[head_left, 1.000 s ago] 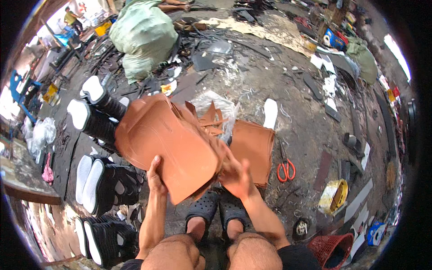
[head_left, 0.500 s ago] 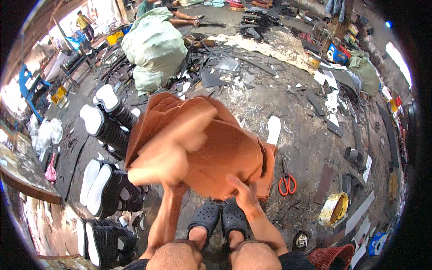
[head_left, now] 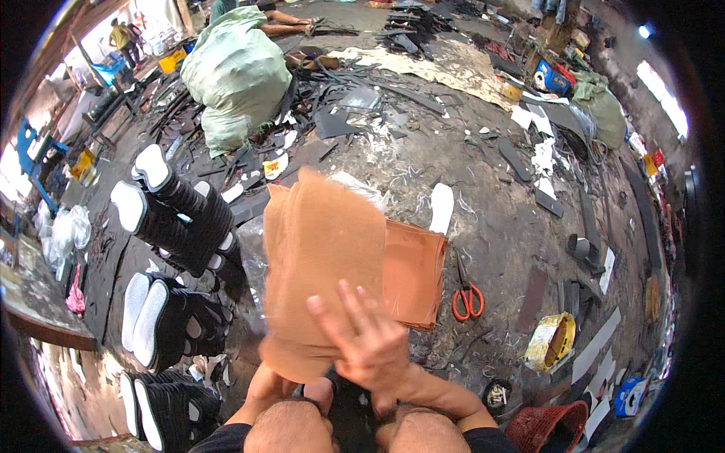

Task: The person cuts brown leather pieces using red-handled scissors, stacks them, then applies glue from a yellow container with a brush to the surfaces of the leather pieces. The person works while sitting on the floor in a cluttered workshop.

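Observation:
A stack of tan, leather-like sheets (head_left: 325, 234) stands tilted up in front of me. At its lower left corner my left hand (head_left: 273, 382) holds it, the fingers hidden behind the sheets. My right hand (head_left: 370, 340) rests against the front face of the stack, fingers spread and stretched out. Partly behind it, a flat pile of reddish-brown sheets (head_left: 414, 275) lies on the floor. Just right of that pile are orange-handled scissors (head_left: 468, 300), and a white insole (head_left: 442, 208) lies beyond its far edge.
Rows of black soles with white insoles (head_left: 174, 321) stand at my left. A pale green sack (head_left: 236, 79) sits farther back among scraps. At right are a yellow-and-white tub (head_left: 551, 341) and a red basket (head_left: 547, 426). Other people (head_left: 121, 38) are in the background.
The sheets swung upright and leftward, exposing the reddish-brown pile on the floor. My right hand moved left from the right edge onto the front of the tan sheets; my left hand dropped lower.

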A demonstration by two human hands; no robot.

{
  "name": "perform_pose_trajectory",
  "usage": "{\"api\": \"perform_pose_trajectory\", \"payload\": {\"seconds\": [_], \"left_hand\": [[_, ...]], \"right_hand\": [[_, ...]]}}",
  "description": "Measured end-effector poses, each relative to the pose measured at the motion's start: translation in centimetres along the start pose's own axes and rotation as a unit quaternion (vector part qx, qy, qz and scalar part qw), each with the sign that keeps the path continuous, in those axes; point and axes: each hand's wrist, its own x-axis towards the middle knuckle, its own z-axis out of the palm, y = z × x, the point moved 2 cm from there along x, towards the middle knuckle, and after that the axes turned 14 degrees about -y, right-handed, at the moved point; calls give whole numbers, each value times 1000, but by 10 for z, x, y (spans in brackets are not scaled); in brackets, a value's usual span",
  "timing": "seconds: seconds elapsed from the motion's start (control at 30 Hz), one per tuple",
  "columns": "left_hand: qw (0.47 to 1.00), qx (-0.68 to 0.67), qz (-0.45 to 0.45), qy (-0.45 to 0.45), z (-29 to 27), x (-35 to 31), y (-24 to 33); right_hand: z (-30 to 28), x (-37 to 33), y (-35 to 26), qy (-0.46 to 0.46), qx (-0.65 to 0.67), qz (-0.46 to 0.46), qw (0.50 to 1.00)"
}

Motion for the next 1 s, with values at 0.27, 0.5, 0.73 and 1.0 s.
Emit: {"api": "perform_pose_trajectory", "payload": {"seconds": [0.27,0.5,0.73,1.0], "left_hand": [[969,-197,-115,-93,-30,-33,-26],[917,-322,-199,-128,-78,-84,6],[914,-281,-190,-220,-167,-114,-31],[978,-60,-193,-53,-160,-136,-3]], "right_hand": [[-13,-1,94,41,193,90,976],[100,-83,210,-45,828,264,493],[122,-140,184,-95,793,266,540],[123,-140,143,-76,799,243,545]]}}
